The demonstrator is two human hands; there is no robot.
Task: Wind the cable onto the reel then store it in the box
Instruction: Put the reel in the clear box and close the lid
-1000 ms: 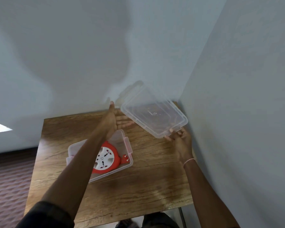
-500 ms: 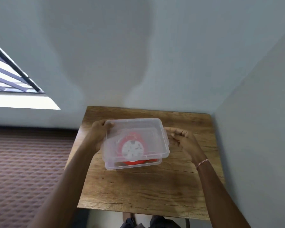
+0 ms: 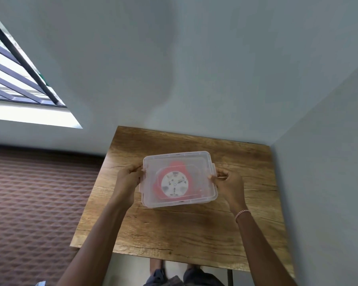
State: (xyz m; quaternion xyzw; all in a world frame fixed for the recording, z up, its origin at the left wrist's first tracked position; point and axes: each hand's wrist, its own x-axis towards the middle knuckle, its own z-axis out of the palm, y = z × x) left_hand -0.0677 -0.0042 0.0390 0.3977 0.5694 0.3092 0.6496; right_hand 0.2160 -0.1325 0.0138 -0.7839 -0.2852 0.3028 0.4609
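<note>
A clear plastic box [image 3: 205,195] stands in the middle of the wooden table [image 3: 174,230] with its translucent lid [image 3: 151,164] lying flat on top. Through the lid I see the red cable reel [image 3: 175,183] with its round white socket face. My left hand [image 3: 128,180] grips the box's left side at the lid's edge. My right hand [image 3: 225,180] grips the right side at the clip. The cable itself cannot be made out through the plastic.
The table sits in a corner, with a grey wall behind it and another along its right side [image 3: 318,162]. A patterned brown carpet [image 3: 35,203] lies to the left. A barred window [image 3: 15,79] is at the upper left.
The lid, held up in the air over the table's back right, came down onto the box. Both hands moved to the box's two sides and pressed the lid flat.
</note>
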